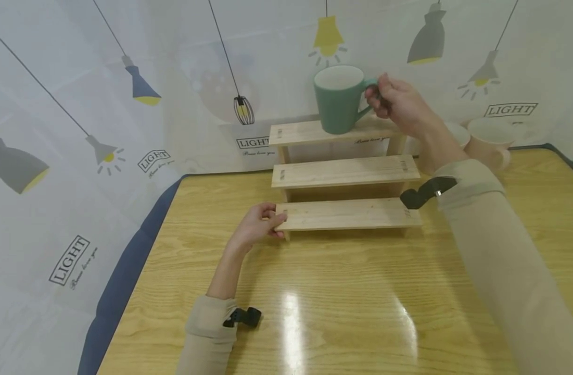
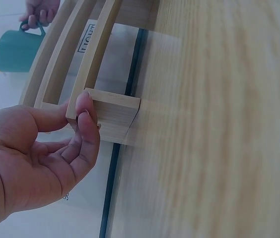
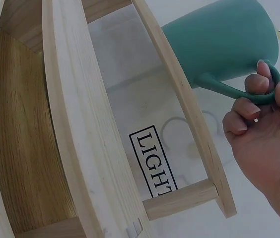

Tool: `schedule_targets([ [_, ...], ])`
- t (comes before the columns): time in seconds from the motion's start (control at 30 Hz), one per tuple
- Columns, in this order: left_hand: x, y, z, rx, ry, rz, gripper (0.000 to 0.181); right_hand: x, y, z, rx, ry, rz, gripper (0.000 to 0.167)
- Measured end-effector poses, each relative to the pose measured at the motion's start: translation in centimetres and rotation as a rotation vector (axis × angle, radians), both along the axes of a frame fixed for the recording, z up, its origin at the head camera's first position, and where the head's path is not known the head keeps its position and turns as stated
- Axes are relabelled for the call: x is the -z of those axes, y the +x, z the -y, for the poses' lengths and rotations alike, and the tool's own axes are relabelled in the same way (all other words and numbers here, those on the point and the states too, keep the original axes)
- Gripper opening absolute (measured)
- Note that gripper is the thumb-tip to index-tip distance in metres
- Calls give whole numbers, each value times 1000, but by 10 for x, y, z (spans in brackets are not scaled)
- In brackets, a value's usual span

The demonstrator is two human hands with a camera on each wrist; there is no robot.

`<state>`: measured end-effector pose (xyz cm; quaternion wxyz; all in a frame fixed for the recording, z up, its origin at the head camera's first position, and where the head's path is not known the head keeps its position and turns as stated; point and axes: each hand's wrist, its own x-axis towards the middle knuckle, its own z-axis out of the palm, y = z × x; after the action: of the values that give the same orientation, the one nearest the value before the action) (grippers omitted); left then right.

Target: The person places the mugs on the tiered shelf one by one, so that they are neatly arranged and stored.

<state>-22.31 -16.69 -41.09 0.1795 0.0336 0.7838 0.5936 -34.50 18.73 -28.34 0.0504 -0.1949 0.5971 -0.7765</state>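
Note:
A green mug (image 1: 339,101) with a pale inside is upright at the top step of a three-step wooden rack (image 1: 347,171). My right hand (image 1: 400,103) grips its handle, fingers curled through the loop, as the right wrist view also shows (image 3: 264,119). Whether the mug's base touches the top board cannot be told. At the lowest board's left end, my left hand (image 1: 260,226) pinches the edge between thumb and fingers. The left wrist view shows that hand (image 2: 45,153) close up at the board's corner.
Pale mugs (image 1: 492,135) stand to the right of the rack, partly behind my right forearm. The rack is on a glossy wooden table (image 1: 342,297) with a dark blue edge (image 1: 141,234). Behind it hangs a white cloth (image 1: 183,78) printed with lamps.

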Motion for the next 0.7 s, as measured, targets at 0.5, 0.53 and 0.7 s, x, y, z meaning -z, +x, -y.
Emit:
schedule_targets([
  [0.5, 0, 0, 0, 0, 7, -11, 64, -1, 1, -2, 121, 110, -88, 35],
  [0.53, 1, -1, 0, 1, 8, -12, 64, -1, 2, -3, 123, 107, -89, 33],
  [0.7, 0, 0, 0, 1, -3, -13, 64, -2, 4, -6, 124, 110, -87, 28],
])
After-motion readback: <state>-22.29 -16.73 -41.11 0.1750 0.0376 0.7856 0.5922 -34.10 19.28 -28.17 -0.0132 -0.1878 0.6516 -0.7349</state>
